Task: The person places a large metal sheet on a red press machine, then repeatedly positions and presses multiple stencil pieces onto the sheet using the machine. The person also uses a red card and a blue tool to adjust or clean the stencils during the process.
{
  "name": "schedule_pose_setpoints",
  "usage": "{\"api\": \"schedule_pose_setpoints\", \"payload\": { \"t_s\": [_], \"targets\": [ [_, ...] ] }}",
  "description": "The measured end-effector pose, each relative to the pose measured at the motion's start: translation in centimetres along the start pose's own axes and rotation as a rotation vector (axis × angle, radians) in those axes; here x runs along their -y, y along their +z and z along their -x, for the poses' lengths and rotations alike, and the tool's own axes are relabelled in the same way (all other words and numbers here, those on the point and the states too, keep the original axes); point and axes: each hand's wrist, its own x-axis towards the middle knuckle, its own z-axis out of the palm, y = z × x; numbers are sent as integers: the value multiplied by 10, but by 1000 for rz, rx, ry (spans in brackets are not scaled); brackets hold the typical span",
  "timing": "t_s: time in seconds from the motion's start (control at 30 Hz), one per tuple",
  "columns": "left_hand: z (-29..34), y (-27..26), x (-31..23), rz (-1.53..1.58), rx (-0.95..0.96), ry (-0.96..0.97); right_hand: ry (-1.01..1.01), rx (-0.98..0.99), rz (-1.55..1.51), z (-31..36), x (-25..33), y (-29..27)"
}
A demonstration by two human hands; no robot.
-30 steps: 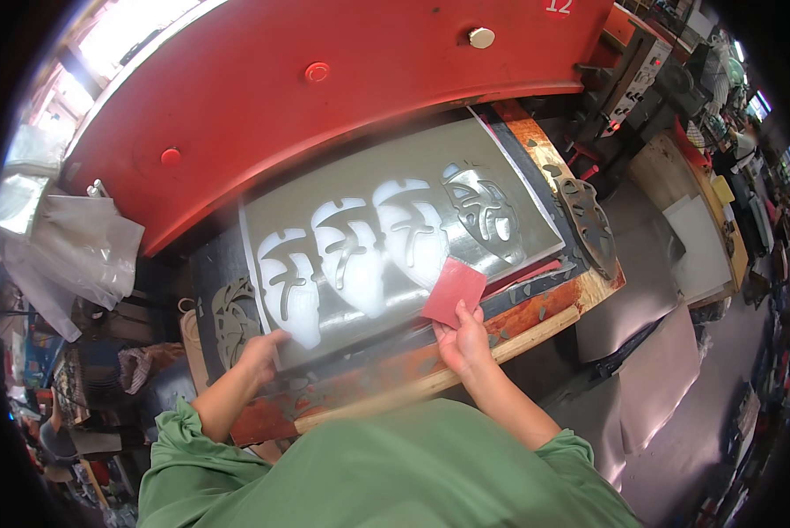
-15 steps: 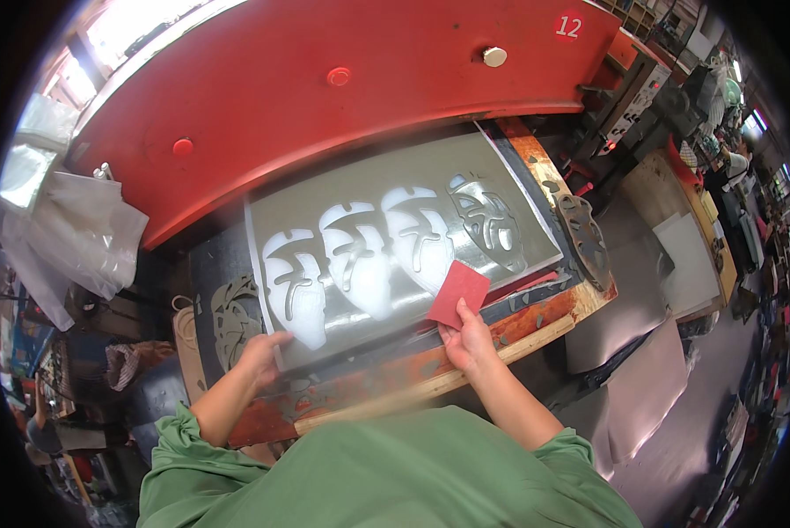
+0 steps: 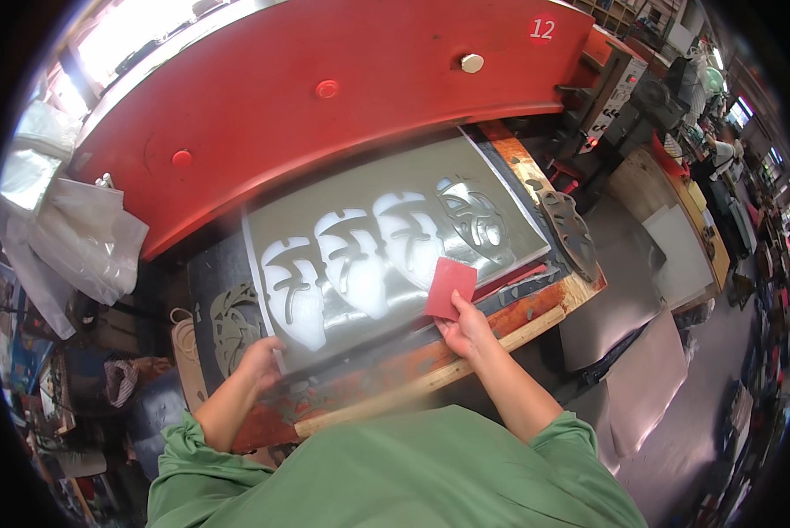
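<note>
Red pad (image 3: 452, 288): above near edge of grey sheet (image 3: 413, 167), right of sheet's middle; forward of right fingers, long axis pointing away from body, tilted slightly right. Right hand (image 3: 467, 332): nearer one, grasping pad's lower end. Left hand (image 3: 259, 364): at sheet's near-left corner, well apart from pad; pinching or merely touching, impossible to make out.
</note>
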Motion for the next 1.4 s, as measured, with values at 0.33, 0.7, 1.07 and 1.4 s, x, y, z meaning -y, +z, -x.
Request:
{"api": "schedule_pose_setpoints", "payload": {
  "t_s": [0.33,0.7,1.07,1.4],
  "targets": [
    [0,-20,-2,38,131,106,-120,110,154,10,18,2],
    [-28,40,73,1134,384,712,-115,132,147,22,36,19],
    [-5,79,41,1235,433,648,-72,285,167,17,42,13],
    [-54,35,51,1236,664,621,-3,403,420,27,74,0]
  ]
}}
